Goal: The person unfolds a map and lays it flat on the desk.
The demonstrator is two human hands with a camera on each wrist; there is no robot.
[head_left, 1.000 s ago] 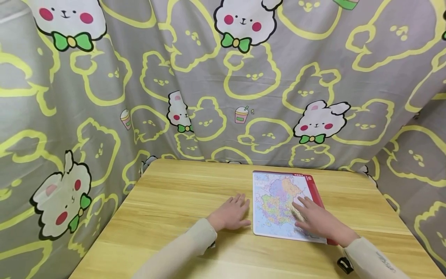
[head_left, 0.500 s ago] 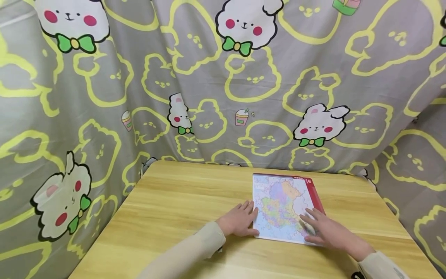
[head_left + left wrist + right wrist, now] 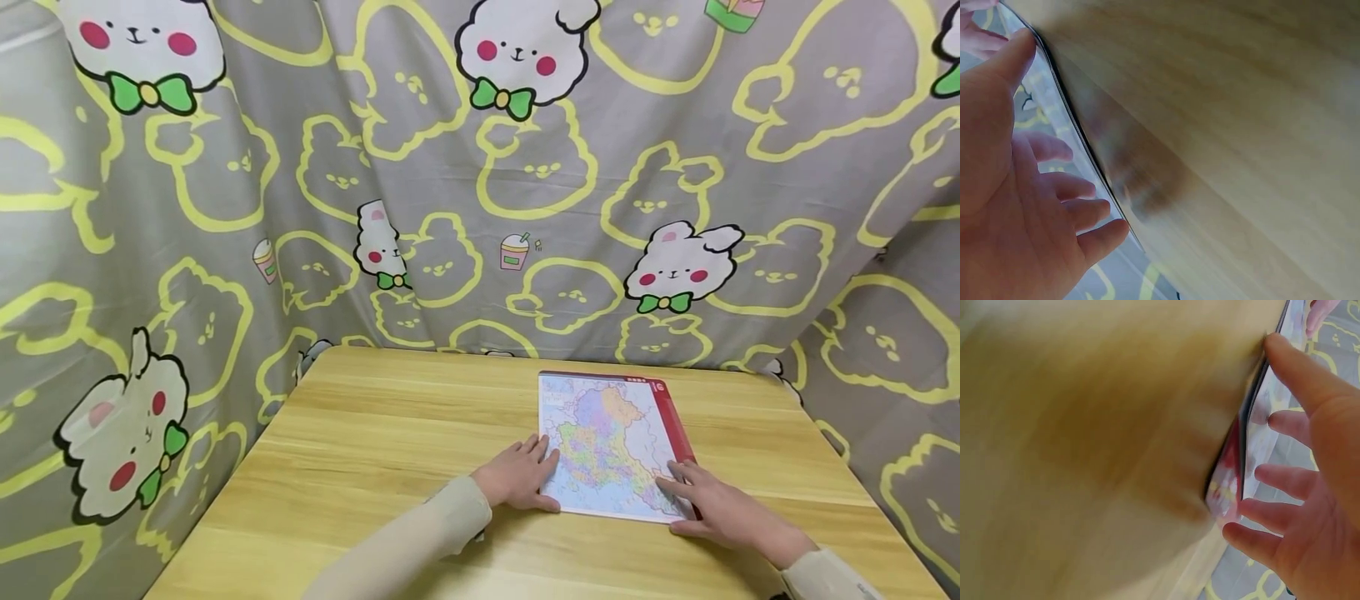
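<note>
A flat map board with a red right border lies on the wooden table, right of centre. My left hand rests with straight fingers at the board's near left corner, its thumb along the near edge. My right hand lies with spread fingers on the near right corner, over the red strip. In the left wrist view the left hand has spread fingers against the board's edge. The right wrist view shows the right hand with its thumb on the board's edge.
A grey curtain printed with yellow bear outlines and white rabbits hangs close behind the table and down both sides. Bare tabletop stretches to the left of the board. Both forearms wear pale sleeves.
The left hand has moved right from the bare table to the board's near left corner. The right hand has slid back from the map's middle to its near right corner.
</note>
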